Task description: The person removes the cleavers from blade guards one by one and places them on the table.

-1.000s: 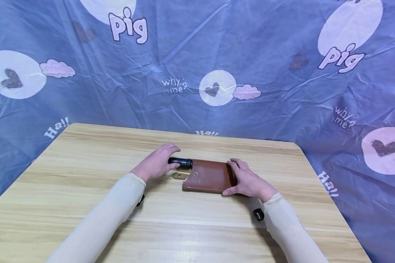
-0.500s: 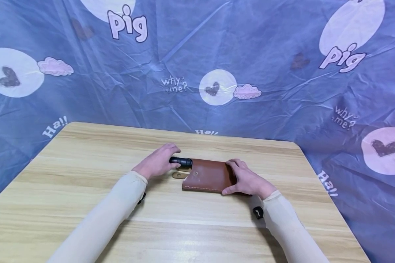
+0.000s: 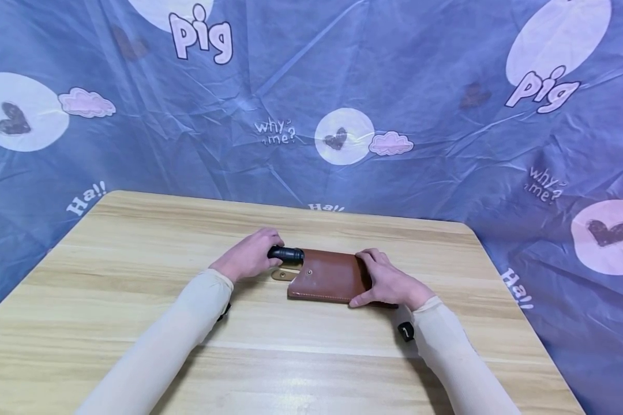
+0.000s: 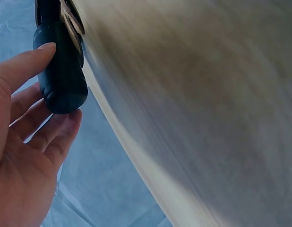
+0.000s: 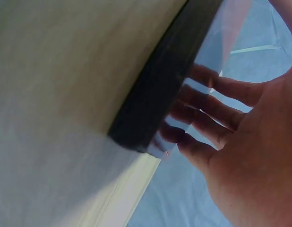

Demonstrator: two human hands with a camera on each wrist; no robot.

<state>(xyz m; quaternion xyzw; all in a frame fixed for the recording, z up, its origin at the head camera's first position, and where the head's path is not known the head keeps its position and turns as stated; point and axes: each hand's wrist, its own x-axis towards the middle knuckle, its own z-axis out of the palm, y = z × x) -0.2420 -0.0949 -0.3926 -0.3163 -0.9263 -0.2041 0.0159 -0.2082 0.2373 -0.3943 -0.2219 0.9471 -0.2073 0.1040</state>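
A cleaver lies on the table with its black handle [image 3: 289, 255] pointing left and its blade hidden in a broad brown leather sheath [image 3: 334, 278]. Tan snap straps [image 3: 282, 275] stick out below the handle. At the handle's end, my left hand [image 3: 249, 252] pinches it between thumb and fingers; the left wrist view shows the thumb on the black handle [image 4: 63, 80] and the fingers behind. My right hand [image 3: 393, 281] grips the sheath's right end, thumb at the near edge, fingers at the far edge. In the right wrist view, the fingers [image 5: 221, 104] are mirrored in a glossy face.
The wood-grain table [image 3: 239, 357] extends around the sheath on all sides. Behind it hangs a blue printed cloth [image 3: 291, 86]. A small black device [image 3: 406, 331] sits by the right sleeve's cuff.
Both hands keep nearly the same place on the handle and the sheath. The left fingers have closed a little more around the handle. The head view has shifted very slightly.
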